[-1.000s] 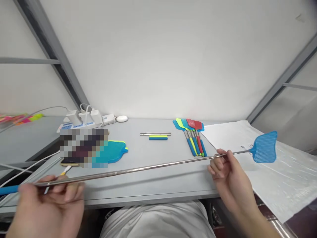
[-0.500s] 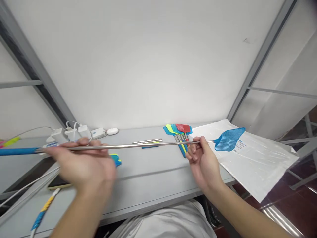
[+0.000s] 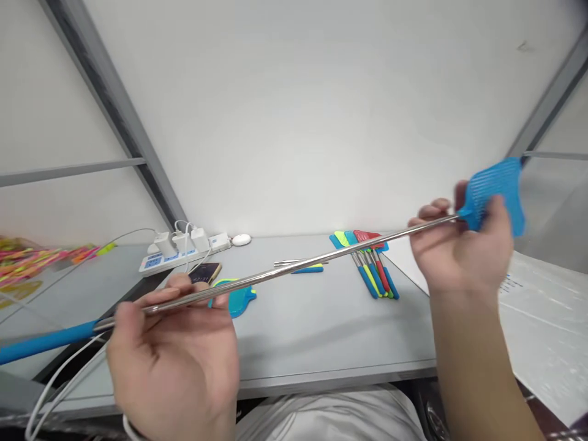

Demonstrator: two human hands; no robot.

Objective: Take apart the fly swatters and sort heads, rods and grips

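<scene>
An extended telescopic fly swatter (image 3: 285, 269) with a blue handle, metal rod and blue mesh head spans the view, its right end higher. My left hand (image 3: 177, 361), palm up, grips the rod just beside the handle. My right hand (image 3: 463, 251) is at the other end, with the thumb on the blue head and the rod lying across its fingers. Beyond them on the table, a fan of fly swatters (image 3: 374, 269) in blue, yellow, green and red lies collapsed. Metal rods (image 3: 294, 263) and short blue and yellow handles (image 3: 315, 268) lie near the middle.
Blue swatter heads (image 3: 239, 300) and a phone (image 3: 206, 271) lie behind my left hand. A power strip (image 3: 156, 262) with plugged-in chargers and a white mouse-like object (image 3: 241, 239) stand along the wall. White packaging (image 3: 542, 318) covers the table's right side; colourful items (image 3: 46, 257) are at far left.
My right hand has moved right and up, from the thin rod onto the swatter's head. The swatter now slopes upward to the right, and the camera view has turned left.
</scene>
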